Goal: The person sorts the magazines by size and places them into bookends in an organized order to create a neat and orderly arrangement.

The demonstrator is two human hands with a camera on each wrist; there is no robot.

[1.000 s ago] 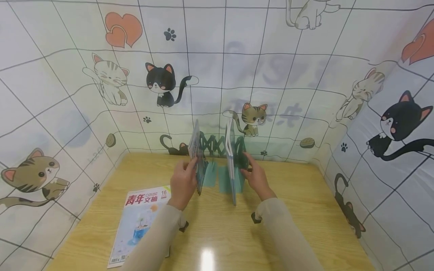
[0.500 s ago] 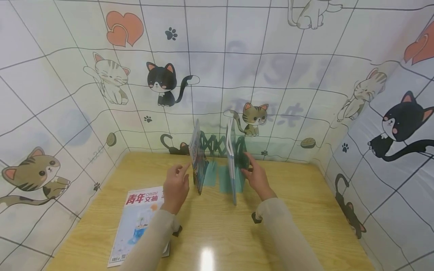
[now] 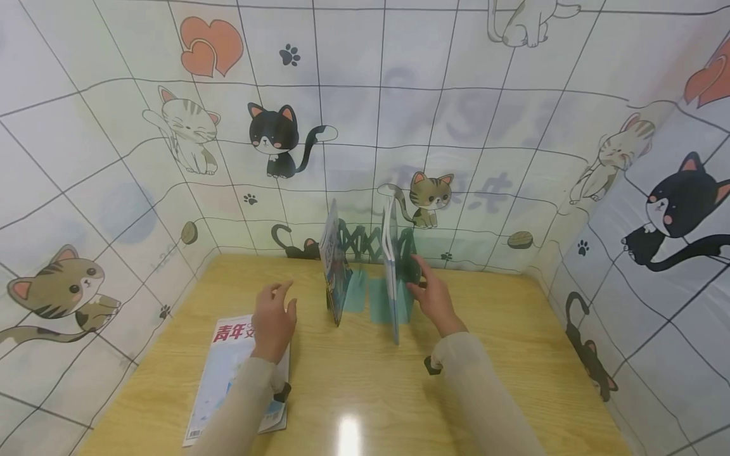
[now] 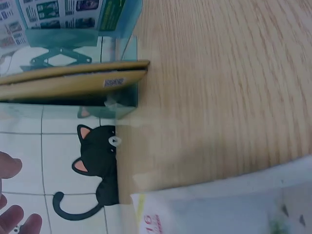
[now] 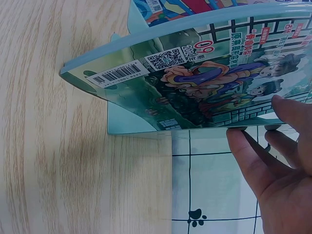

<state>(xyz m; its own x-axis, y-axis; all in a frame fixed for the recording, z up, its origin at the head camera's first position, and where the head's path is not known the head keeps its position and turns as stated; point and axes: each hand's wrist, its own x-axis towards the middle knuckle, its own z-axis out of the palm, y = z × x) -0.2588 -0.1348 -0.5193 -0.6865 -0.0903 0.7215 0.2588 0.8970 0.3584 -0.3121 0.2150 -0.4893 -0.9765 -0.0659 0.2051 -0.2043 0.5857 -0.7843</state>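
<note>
A green see-through expandable book rack (image 3: 355,297) stands against the back wall. Upright at its left end is one magazine group (image 3: 333,266), its brownish spines (image 4: 87,85) showing in the left wrist view. Another magazine (image 3: 390,272) stands at the right end, its colourful cover (image 5: 200,92) facing my right hand (image 3: 436,304). Fingertips of that hand touch the rack's right end plate, with the fingers fairly straight. My left hand (image 3: 274,324) is apart from the rack, fingers loose and holding nothing, over the top corner of a flat magazine (image 3: 213,380).
The wooden table (image 3: 353,380) ends at a wall sheet (image 3: 353,126) printed with cats and grid lines, which also rises on both sides. Between the two upright magazine groups, the rack's folding lattice (image 3: 360,244) shows at the back.
My left hand has let go of the left upright magazines and moved left and toward me, over the flat magazine. The right hand stays at the rack's right end.
</note>
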